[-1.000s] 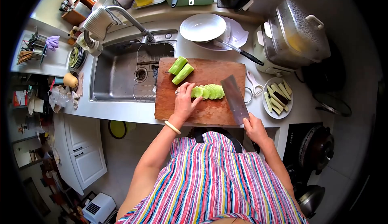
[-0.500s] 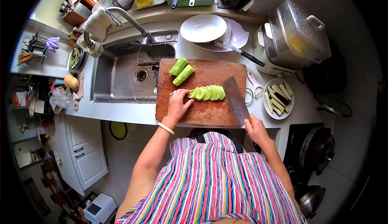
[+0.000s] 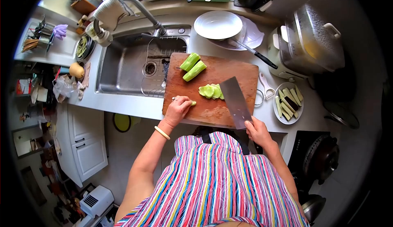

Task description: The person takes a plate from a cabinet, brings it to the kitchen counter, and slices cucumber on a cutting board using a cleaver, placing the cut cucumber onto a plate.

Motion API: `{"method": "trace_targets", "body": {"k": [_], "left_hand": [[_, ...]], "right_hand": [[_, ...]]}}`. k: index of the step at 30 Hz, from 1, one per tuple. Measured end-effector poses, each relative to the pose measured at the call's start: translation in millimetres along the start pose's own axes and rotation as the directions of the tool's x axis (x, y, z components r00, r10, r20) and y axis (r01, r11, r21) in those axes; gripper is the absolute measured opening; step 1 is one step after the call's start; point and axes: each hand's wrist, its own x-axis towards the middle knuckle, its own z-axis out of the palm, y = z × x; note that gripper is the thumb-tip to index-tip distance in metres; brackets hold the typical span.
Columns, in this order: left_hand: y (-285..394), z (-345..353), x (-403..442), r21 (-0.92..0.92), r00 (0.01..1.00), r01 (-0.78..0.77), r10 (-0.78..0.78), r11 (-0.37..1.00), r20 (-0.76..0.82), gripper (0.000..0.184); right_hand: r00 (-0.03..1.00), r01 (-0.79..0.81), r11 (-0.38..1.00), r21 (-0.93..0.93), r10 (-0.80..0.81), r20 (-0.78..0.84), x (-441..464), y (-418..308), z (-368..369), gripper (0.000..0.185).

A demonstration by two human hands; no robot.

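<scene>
My left hand point(image 3: 177, 110) is closed on a small green vegetable end point(image 3: 193, 103) at the left front of the wooden cutting board point(image 3: 221, 67). To its right lies a row of pale green slices point(image 3: 210, 91), partly hidden by the cleaver point(image 3: 235, 100). My right hand point(image 3: 258, 130) is wrapped round the cleaver's handle, and the broad blade slants up and left across the board. Two peeled green pieces point(image 3: 192, 69) rest side by side near the board's back left.
Left of the board is a steel sink point(image 3: 127, 67) with a wire rack. At right stand a plate of eggplant strips point(image 3: 285, 118), a white peeler point(image 3: 266, 85) and a steamer point(image 3: 315, 42). A white pan point(image 3: 218, 24) sits behind the board.
My left hand has moved away from the slices toward the board's front left, with the small end in it. The cleaver now covers the right part of the row. The whole view has shifted.
</scene>
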Motion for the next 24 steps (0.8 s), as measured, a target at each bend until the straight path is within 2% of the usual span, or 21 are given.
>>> {"method": "trace_targets", "body": {"k": [2,6,9,14,17,20,24], "left_hand": [[-2.6,-7.7,-17.8,0.000,0.998,-0.007,0.007,1.000,0.062,0.021],[8.5,-9.2,-36.2,-0.101,0.945,0.282,-0.295,0.954,-0.144,0.020],[12.4,-2.4,-40.9,-0.101,0.929,0.341,-0.351,0.935,-0.120,0.019],[18.8,7.9,-33.6,-0.127,0.923,0.317,-0.336,0.940,-0.189,0.012],[20.0,7.7,-31.9,-0.117,0.916,0.347,-0.364,0.930,-0.171,0.010],[23.2,16.7,-32.8,-0.184,0.855,0.455,-0.485,0.871,-0.181,0.011],[24.0,21.3,-31.2,-0.135,0.838,0.483,-0.501,0.865,-0.217,0.011]], "right_hand": [[0.988,-0.067,0.989,0.133,0.047,0.150,13.1,1.1,7.9,0.021],[0.947,-0.105,0.983,0.150,0.052,0.316,41.9,19.5,36.0,0.022],[0.937,-0.088,0.991,0.101,0.048,0.347,53.4,28.7,51.4,0.024],[0.929,-0.040,0.999,0.032,0.025,0.368,62.6,32.1,58.3,0.026],[0.928,-0.032,0.999,0.012,0.025,0.371,68.3,33.7,59.8,0.026],[0.922,-0.023,1.000,-0.008,0.025,0.387,72.5,30.8,62.1,0.026],[0.914,-0.035,0.999,-0.013,0.037,0.404,77.3,33.9,62.9,0.026]]}}
